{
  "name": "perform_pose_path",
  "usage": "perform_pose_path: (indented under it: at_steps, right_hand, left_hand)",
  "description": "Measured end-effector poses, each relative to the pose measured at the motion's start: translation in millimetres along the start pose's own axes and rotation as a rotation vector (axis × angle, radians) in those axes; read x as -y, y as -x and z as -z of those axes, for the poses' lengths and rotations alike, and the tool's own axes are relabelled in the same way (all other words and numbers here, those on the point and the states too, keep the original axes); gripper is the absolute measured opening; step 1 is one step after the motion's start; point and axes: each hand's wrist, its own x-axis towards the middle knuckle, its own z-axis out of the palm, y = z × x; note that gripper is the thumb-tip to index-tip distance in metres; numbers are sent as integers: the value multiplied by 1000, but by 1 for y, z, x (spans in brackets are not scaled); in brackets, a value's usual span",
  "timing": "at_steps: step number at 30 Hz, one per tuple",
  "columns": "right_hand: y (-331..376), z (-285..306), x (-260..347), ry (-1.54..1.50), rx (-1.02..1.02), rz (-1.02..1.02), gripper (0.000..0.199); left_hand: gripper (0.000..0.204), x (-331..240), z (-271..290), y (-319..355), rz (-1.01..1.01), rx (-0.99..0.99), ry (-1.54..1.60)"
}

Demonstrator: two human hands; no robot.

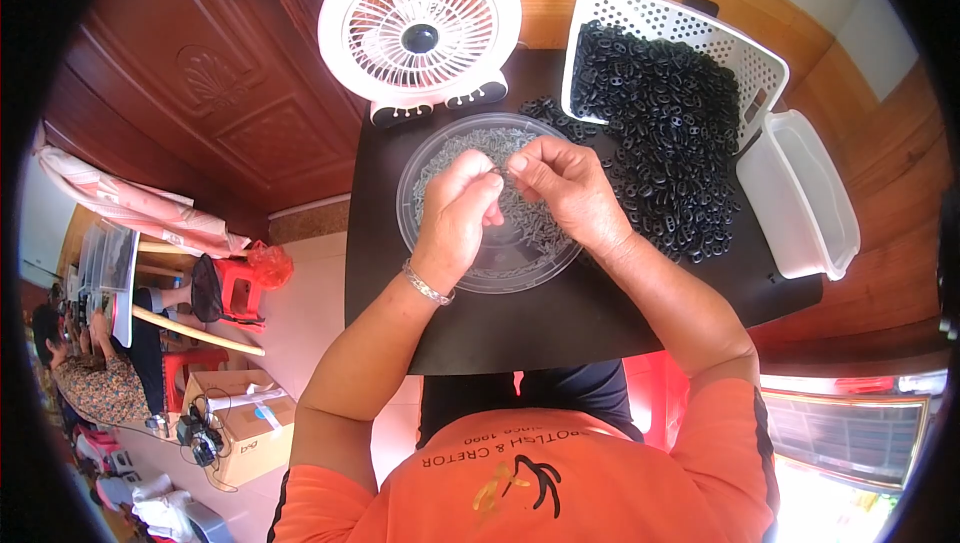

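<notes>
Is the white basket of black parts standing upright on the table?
No. The white basket lies tipped on its side, and the black parts have spilled out across the black table.

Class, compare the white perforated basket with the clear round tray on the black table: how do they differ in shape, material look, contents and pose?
The white basket is rectangular with perforated, opaque walls; the clear round tray is a shallow see-through dish. The basket lies tipped, spilling a heap of black ring-like parts onto the black table; the tray sits flat, holding small grey pieces. Both hands work above the tray, not the basket. Both rest on the same table and hold many small parts.
</notes>
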Motion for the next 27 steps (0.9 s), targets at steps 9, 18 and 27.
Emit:
perform_pose_path:
  at_steps: [9,18,27]
  right_hand:
    - [0,-1,-3,44,-2,17,20]
    - [5,-6,-5,174,-61,120,16]
    - [4,-6,-8,167,-49,137,18]
  left_hand:
    - [15,4,-1,0,-11,-5,18]
    - [16,6,-13,7,-81,-95,-127]
    - [16,7,-15,7,-26,-87,-41]
